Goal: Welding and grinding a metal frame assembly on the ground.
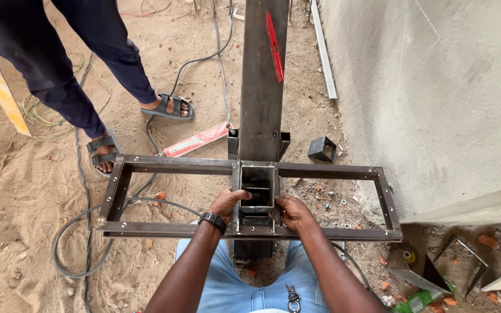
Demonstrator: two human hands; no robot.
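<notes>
Hands (227, 203) (294, 211) flanking square socket (257, 188), fingers curled over its rim, frame (146, 227) bays open

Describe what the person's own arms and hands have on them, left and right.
Both forearms are bare, with no sleeves or gloves in view. The left hand has a black wristwatch with a dark band strapped around its wrist. The right hand wears nothing visible: no watch, band or ring can be made out.
</notes>
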